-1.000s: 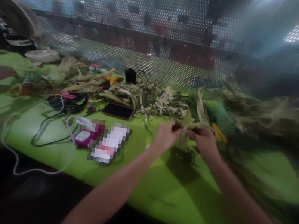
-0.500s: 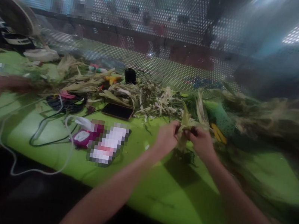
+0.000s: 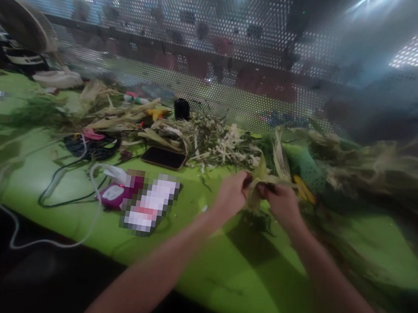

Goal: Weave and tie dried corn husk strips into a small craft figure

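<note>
My left hand (image 3: 233, 195) and my right hand (image 3: 281, 202) are close together above the green table (image 3: 209, 278), each with its fingers pinched on a pale green corn husk piece (image 3: 255, 193). One pointed leaf of it stands up between the hands. Its lower end hangs beneath them, with dark leafy bits (image 3: 260, 222) below. Just behind my right hand are a long upright husk (image 3: 281, 155) and a yellow object (image 3: 304, 189).
Dried husks (image 3: 120, 113) and shredded pieces (image 3: 230, 146) lie along the back. A black phone (image 3: 163, 157), a pixelated phone (image 3: 151, 204), a magenta packet (image 3: 118, 192) and a white cable (image 3: 48, 242) lie left. A fan (image 3: 23, 24) stands back left; husks (image 3: 382, 165) spread right.
The other person's arm at the left has drawn back to the frame edge, off the green stems. My hands keep hold of the husk piece with barely any movement. The view has shifted slightly.
</note>
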`<control>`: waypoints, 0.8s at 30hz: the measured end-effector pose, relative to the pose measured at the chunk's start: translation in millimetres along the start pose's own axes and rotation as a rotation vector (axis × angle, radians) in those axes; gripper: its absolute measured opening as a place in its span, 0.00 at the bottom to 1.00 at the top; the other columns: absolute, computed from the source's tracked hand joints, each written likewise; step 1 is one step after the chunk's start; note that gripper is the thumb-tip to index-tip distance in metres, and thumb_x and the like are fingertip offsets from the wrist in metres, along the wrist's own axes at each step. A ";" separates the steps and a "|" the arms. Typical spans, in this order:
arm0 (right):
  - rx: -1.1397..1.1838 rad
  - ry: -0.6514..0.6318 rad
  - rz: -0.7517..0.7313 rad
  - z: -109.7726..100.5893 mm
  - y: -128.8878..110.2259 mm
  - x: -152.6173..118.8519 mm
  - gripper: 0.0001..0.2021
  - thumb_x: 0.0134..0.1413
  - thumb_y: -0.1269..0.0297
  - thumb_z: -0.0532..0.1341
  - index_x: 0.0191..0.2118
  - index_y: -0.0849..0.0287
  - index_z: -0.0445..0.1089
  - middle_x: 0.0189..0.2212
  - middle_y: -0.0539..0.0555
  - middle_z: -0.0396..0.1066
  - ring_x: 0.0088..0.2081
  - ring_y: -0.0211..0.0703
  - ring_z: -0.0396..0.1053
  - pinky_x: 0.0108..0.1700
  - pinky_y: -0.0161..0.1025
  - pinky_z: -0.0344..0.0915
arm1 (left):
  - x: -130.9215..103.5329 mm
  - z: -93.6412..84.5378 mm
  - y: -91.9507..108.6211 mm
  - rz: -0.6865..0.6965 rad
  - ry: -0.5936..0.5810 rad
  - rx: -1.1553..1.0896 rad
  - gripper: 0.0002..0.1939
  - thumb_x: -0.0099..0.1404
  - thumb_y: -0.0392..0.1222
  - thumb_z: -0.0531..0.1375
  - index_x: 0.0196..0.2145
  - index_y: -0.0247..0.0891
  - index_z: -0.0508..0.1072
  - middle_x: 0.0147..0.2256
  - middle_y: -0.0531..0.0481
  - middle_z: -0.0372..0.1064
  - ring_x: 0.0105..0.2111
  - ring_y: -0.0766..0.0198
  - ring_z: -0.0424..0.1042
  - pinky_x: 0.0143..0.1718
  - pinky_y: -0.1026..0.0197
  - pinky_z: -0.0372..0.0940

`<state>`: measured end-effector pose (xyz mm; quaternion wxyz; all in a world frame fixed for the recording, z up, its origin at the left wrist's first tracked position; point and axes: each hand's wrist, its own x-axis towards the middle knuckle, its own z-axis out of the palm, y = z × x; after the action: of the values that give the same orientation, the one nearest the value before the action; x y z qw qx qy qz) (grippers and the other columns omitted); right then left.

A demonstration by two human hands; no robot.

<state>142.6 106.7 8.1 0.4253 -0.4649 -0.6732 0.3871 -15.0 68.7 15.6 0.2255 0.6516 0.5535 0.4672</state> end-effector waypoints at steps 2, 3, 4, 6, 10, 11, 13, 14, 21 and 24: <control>-0.039 -0.014 -0.007 0.2 2.1 -0.5 0.11 0.47 0.57 0.61 0.25 0.59 0.74 0.23 0.50 0.69 0.27 0.40 0.64 0.31 0.37 0.61 | -2.0 -0.2 1.3 -0.005 -0.002 0.025 0.05 0.63 0.38 0.57 0.29 0.38 0.67 0.25 0.52 0.66 0.25 0.67 0.59 0.29 0.63 0.55; -0.046 -0.021 -0.017 0.5 2.5 -0.7 0.10 0.47 0.58 0.61 0.26 0.59 0.74 0.23 0.49 0.69 0.27 0.40 0.64 0.31 0.37 0.61 | -2.9 -0.1 1.9 -0.010 -0.003 0.031 0.06 0.64 0.38 0.56 0.28 0.38 0.66 0.24 0.53 0.65 0.24 0.67 0.58 0.29 0.63 0.54; -0.049 -0.019 -0.026 0.7 2.5 -0.9 0.10 0.47 0.59 0.61 0.26 0.60 0.74 0.23 0.49 0.70 0.27 0.40 0.64 0.31 0.37 0.61 | -3.6 0.2 2.4 -0.016 -0.004 0.035 0.07 0.64 0.38 0.56 0.28 0.38 0.66 0.24 0.53 0.64 0.24 0.67 0.57 0.29 0.62 0.54; -0.055 -0.009 -0.033 1.2 1.4 -1.2 0.09 0.47 0.60 0.60 0.26 0.60 0.74 0.23 0.49 0.70 0.27 0.40 0.64 0.31 0.37 0.61 | -5.0 1.7 3.7 -0.032 0.000 0.045 0.06 0.64 0.38 0.56 0.28 0.39 0.66 0.24 0.52 0.64 0.24 0.66 0.57 0.30 0.62 0.55; -0.094 0.047 -0.059 -0.6 -5.6 -0.2 0.08 0.43 0.60 0.61 0.22 0.58 0.71 0.20 0.50 0.69 0.26 0.42 0.63 0.30 0.38 0.61 | -7.9 6.5 10.0 0.035 -0.016 0.039 0.04 0.65 0.37 0.56 0.31 0.38 0.69 0.30 0.48 0.68 0.29 0.64 0.62 0.34 0.60 0.58; -0.083 0.057 -0.068 -1.7 -8.3 0.4 0.07 0.41 0.60 0.62 0.21 0.57 0.70 0.20 0.51 0.69 0.26 0.43 0.63 0.30 0.39 0.61 | -8.1 7.0 12.0 0.076 -0.018 0.017 0.04 0.66 0.38 0.56 0.32 0.38 0.69 0.32 0.47 0.69 0.31 0.63 0.64 0.36 0.60 0.59; -0.022 0.076 -0.063 -4.2 -14.2 2.3 0.08 0.40 0.58 0.62 0.19 0.56 0.68 0.19 0.52 0.68 0.26 0.44 0.62 0.29 0.40 0.61 | -7.1 5.7 15.1 0.155 -0.030 -0.068 0.05 0.67 0.39 0.55 0.34 0.38 0.70 0.36 0.46 0.70 0.35 0.63 0.66 0.38 0.60 0.61; 0.005 0.088 -0.044 -5.4 -16.7 3.6 0.09 0.40 0.57 0.63 0.20 0.55 0.67 0.19 0.52 0.67 0.25 0.44 0.62 0.28 0.40 0.60 | -5.8 3.6 16.0 0.141 -0.020 -0.139 0.07 0.69 0.39 0.54 0.35 0.38 0.70 0.34 0.46 0.70 0.34 0.64 0.67 0.37 0.61 0.62; -0.061 0.172 0.180 -14.7 -0.4 18.4 0.13 0.36 0.52 0.64 0.24 0.57 0.68 0.17 0.48 0.63 0.21 0.38 0.57 0.25 0.38 0.55 | 5.6 -35.4 16.1 0.138 0.265 -0.516 0.07 0.67 0.44 0.58 0.37 0.38 0.67 0.32 0.51 0.69 0.32 0.68 0.70 0.37 0.65 0.65; -0.007 0.264 0.255 -20.4 14.8 24.3 0.17 0.33 0.48 0.66 0.25 0.57 0.67 0.16 0.46 0.61 0.19 0.36 0.55 0.23 0.37 0.53 | 13.1 -60.5 10.8 0.164 0.560 -0.609 0.10 0.66 0.48 0.59 0.37 0.39 0.66 0.31 0.53 0.68 0.28 0.69 0.71 0.33 0.65 0.67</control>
<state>161.0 136.5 6.6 0.4559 -0.5948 -0.5482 0.3712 -62.0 64.4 57.0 0.2107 0.4447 0.3764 0.7850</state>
